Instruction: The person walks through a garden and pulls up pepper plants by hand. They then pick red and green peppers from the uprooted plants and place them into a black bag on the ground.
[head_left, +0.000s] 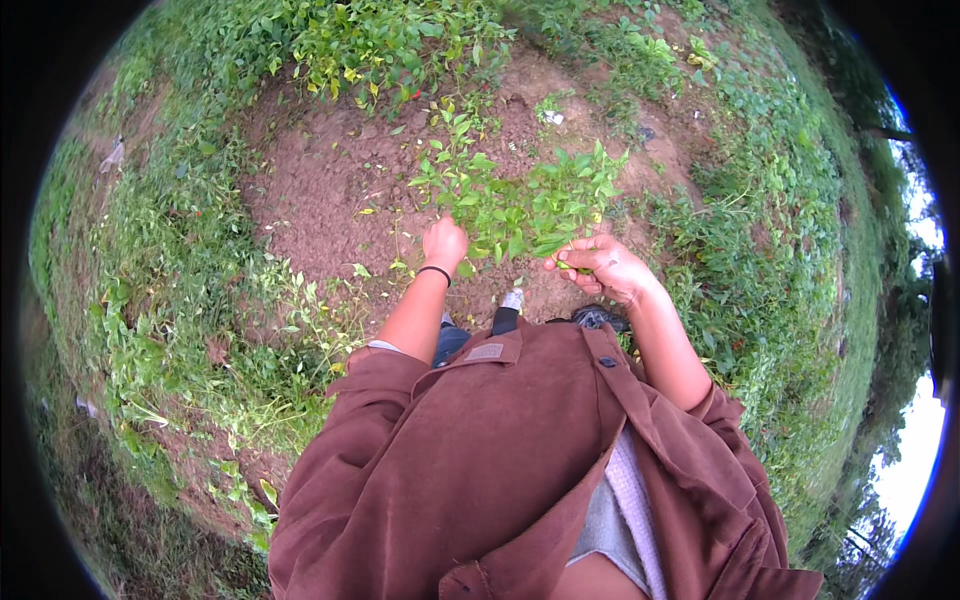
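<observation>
A leafy green plant, which looks like a pepper plant, spreads between my two hands over bare soil. My left hand, with a dark band at the wrist, is at the plant's left side; its fingers are turned away and partly hidden by leaves, so its hold cannot be made out. At the lower right of the plant, my right hand has its thumb and fingers closed on a small green piece, perhaps a pepper or a stem, just below the leaves.
Reddish-brown soil surrounds the plant. Dense green plants with some yellow leaves grow beyond it, and more foliage stands at the right. A white scrap lies on the ground. A black shoe or bag shows near my feet.
</observation>
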